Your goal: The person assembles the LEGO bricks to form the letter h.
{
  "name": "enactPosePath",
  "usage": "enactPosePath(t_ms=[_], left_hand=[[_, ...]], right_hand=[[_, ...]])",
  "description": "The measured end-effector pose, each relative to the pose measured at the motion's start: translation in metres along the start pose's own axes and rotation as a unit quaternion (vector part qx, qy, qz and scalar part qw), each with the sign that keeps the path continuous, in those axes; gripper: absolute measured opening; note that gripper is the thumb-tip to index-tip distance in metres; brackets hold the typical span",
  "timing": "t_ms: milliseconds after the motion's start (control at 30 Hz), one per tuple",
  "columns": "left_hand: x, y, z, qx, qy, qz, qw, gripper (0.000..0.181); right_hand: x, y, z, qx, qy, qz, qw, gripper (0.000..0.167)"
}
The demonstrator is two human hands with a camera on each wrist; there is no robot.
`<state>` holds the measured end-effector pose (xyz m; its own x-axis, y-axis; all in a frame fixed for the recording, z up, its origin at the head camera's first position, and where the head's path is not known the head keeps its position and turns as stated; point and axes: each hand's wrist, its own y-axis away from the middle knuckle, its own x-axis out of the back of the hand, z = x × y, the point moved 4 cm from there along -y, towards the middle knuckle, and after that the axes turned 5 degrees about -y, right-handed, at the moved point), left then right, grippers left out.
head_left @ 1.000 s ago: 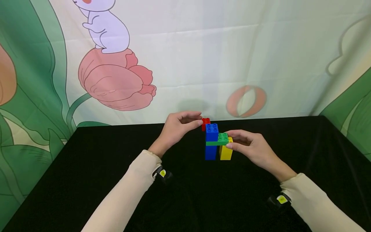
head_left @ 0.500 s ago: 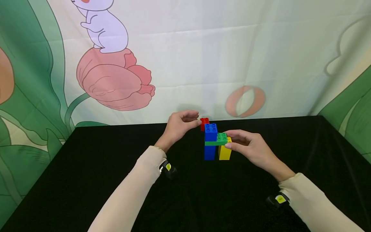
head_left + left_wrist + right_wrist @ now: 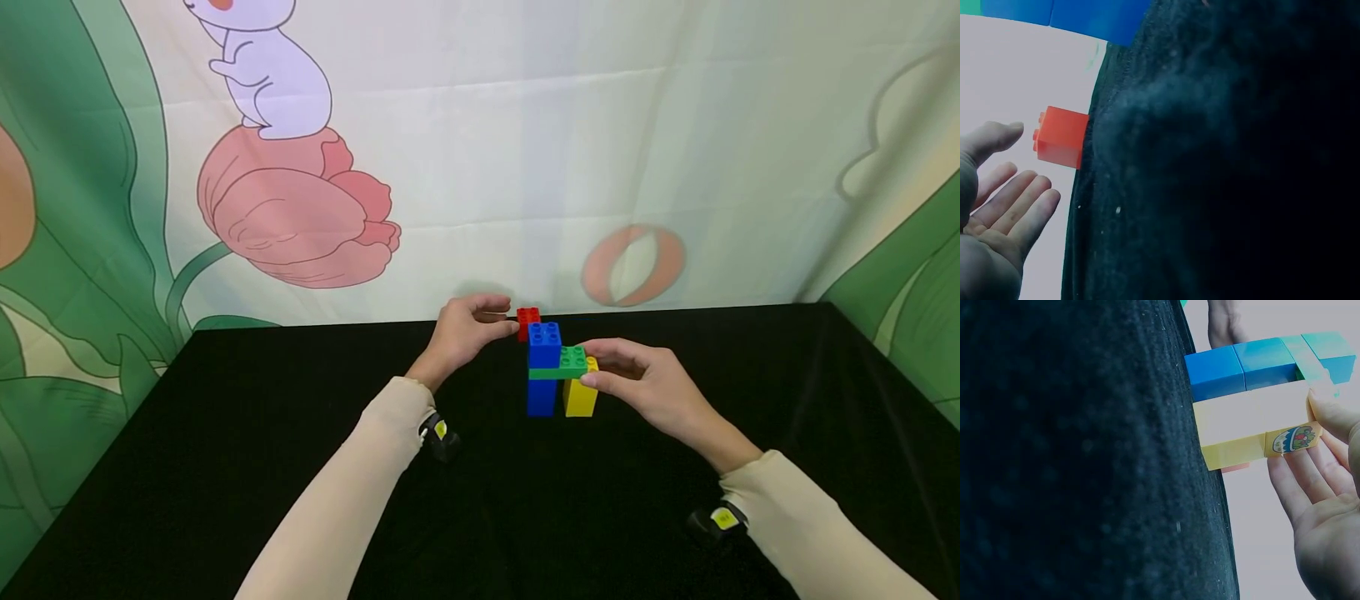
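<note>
A blue stack [image 3: 542, 397] and a yellow stack [image 3: 581, 397] stand side by side. Across the blue stack lies a green brick [image 3: 573, 358], reaching to the yellow one, with another blue brick [image 3: 544, 343] on top. My right hand [image 3: 648, 379] pinches the upper yellow brick [image 3: 1291, 438], which bears a printed picture, between thumb and fingers near the green brick. Behind the structure stands a red brick [image 3: 528, 323]. Beside it, my left hand [image 3: 467, 332] is spread; the left wrist view shows a gap between its fingers and the red brick [image 3: 1062, 137].
Black cloth [image 3: 480, 500] covers the table. A pale curtain [image 3: 480, 150] with printed plants and an animal hangs just behind the far edge, close to the red brick.
My left hand and forearm have shifted slightly right, around the side of the red brick. My right hand keeps its hold on the yellow brick. The head view has shifted a little.
</note>
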<state>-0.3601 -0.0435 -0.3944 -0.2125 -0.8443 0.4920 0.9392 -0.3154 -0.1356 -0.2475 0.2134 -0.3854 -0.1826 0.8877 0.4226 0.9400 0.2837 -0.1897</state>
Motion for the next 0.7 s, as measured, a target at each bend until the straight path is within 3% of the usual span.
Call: enactPosePath(t_ms=[700], left_hand=[[-0.0101, -0.0095, 0.0019, 0.025, -0.051, -0.034, 0.9978, 0.045]], right_hand=[[0.0003, -0.002, 0.0043, 0.001, 0.002, -0.002, 1.0, 0.046]])
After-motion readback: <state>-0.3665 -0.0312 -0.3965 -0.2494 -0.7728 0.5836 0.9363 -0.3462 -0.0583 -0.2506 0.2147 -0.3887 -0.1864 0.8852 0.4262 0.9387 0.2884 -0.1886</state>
